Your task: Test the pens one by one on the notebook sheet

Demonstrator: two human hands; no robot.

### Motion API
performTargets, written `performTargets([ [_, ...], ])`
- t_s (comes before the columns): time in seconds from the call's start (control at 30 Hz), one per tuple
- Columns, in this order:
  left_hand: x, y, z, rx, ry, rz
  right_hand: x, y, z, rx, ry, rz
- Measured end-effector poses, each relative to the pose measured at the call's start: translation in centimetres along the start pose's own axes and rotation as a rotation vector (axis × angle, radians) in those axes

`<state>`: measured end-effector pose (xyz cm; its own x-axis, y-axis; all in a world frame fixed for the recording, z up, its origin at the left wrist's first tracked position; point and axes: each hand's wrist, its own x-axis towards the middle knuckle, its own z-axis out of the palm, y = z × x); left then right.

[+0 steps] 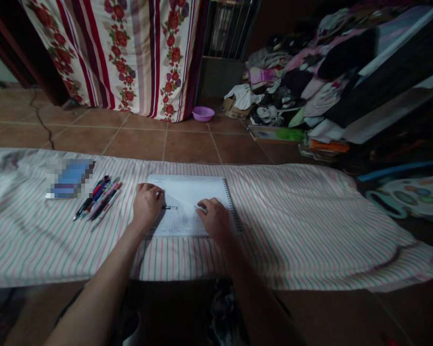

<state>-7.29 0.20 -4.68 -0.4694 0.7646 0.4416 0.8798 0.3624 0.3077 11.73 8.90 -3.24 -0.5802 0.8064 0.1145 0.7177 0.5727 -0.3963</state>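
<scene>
A spiral notebook [187,185] lies open on the striped cloth, its wire binding on the right. Over its left edge is my left hand [147,204], thumb and fingers pinched together; what they hold is too small to make out. My right hand [213,216], above the right part of the page, pinches a small, pale, pen-like piece [201,208] that points left. Between the hands, a short dark pen part [170,207] rests on the paper. A faint pale streak crosses the page there. To the left lie several pens [99,199] in a loose bunch.
A blurred-out blue rectangular item [71,178] lies beyond the pens on the striped cloth [292,216]. Past the cloth are the tiled floor, a purple bowl [203,114] and a floral curtain [140,57]. Clothes [296,72] are heaped at back right.
</scene>
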Motion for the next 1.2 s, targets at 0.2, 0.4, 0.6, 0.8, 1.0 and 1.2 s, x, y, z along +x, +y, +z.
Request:
performTargets([
  [0.2,0.2,-0.8,-0.6,0.001,-0.051,-0.020,0.1,0.2,0.1,-0.033,-0.006,0.004],
  [0.4,0.1,-2.0,-1.3,-0.146,-0.175,0.018,0.0,0.0,0.0,-0.071,-0.004,0.012],
  [0.6,-0.3,-2.2,-2.2,-0.203,-0.185,0.133,0.0,0.2,0.4,-0.036,0.056,0.009],
  [0.8,-0.5,-1.6,-2.5,-0.253,-0.163,0.131,0.3,0.4,-0.2,0.201,0.059,0.090],
  [1.0,-0.6,-0.2,-1.6,-0.258,-0.093,0.176,0.7,0.5,-0.4,0.571,0.208,0.125],
  [1.2,-0.7,2.4,-0.9,-0.274,0.014,0.222,1.1,0.7,-0.6,0.757,0.290,0.162],
])
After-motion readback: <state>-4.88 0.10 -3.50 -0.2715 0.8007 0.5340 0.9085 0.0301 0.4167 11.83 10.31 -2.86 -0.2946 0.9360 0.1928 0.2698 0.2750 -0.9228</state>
